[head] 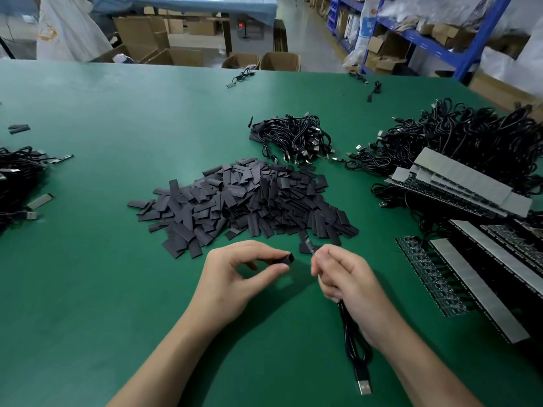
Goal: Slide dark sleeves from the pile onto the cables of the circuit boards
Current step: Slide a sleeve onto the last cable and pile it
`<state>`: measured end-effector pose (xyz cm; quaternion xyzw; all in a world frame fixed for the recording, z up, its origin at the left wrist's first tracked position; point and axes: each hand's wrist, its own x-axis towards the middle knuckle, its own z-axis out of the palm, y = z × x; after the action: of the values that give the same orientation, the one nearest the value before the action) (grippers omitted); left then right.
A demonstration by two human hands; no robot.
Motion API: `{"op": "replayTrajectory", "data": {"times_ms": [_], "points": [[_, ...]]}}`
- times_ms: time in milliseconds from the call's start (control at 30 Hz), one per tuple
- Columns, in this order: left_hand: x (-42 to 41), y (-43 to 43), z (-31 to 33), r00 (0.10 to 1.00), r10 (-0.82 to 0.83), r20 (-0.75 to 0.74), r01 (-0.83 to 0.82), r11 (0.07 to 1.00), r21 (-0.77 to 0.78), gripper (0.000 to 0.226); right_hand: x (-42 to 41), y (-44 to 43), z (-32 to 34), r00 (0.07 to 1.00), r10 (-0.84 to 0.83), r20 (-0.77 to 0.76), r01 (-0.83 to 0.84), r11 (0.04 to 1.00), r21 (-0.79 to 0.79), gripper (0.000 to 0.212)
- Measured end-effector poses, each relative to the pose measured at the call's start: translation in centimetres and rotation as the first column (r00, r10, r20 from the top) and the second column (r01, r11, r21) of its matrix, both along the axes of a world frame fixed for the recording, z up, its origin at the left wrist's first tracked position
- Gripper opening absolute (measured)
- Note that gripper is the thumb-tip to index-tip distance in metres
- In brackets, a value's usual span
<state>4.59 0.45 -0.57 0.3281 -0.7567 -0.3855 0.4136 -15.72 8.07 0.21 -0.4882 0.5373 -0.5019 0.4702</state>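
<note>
Green matting covers the table (117,289), smooth and a little shiny, and in its middle lies the pile of sleeves (244,201): many flat, matte, dark grey rectangles thrown loosely one over another. Just in front of the pile, the left hand (235,277) pinches one dark sleeve (286,257) between thumb and forefinger. This sleeve is pressed into a short tube with its open mouth turned to the right. The other fingers are curled loosely under it. Beside it, also in front of the pile, the right hand (346,280) is closed around a black cable (352,339), and the fingertips hold a thin dark strip that points toward the pile. I cannot tell exactly what this strip is. The cable is round and glossy, hangs out below the palm in a loop, and ends in a silver metal plug (364,384) lying on the table. The two hands are near but not touching. To the right of the pile are circuit boards (470,274) in long rows with grey tape strips. Behind the pile lies a bundle of black cables (296,139).
</note>
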Motion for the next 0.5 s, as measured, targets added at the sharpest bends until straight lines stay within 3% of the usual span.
{"op": "replayTrajectory", "data": {"times_ms": [167,500], "points": [[0.09,0.02,0.04,0.998,0.039,0.046,-0.034,0.993,-0.111,0.016,-0.03,0.35,0.37,0.985,0.093,-0.144,-0.096,0.995,-0.011,0.04],[0.29,0.2,0.35,0.991,0.044,0.126,-0.02,0.982,-0.185,0.019,-0.33,0.52,0.76,0.944,0.099,-0.314,-0.116,0.993,-0.036,0.037]]}}
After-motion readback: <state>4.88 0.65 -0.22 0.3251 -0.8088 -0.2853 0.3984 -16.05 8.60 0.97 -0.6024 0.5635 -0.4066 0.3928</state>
